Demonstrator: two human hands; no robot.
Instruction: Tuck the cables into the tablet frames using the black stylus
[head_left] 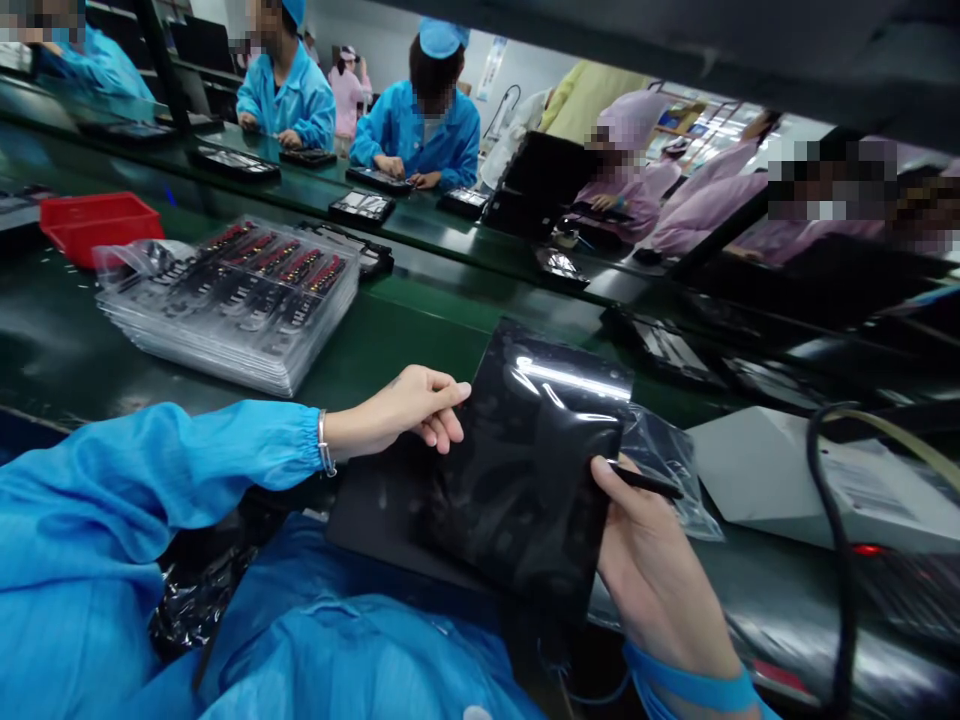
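Note:
A flat black tablet-like device [517, 470] in a glossy clear plastic bag [660, 450] lies tilted over my lap at the bench edge. My left hand [412, 405] pinches the bag's left edge, fingers closed on it. My right hand [645, 560] supports the device's right side from below and holds a thin black stylus-like pen [646, 483] against it. Both my sleeves are blue.
A stack of clear blister trays with small red and black parts [240, 300] sits left on the green conveyor [420, 320]. A red bin [94, 222] is behind it. A white box [795, 480] and a black cable [825, 540] are right. Several co-workers in blue and pink sit opposite.

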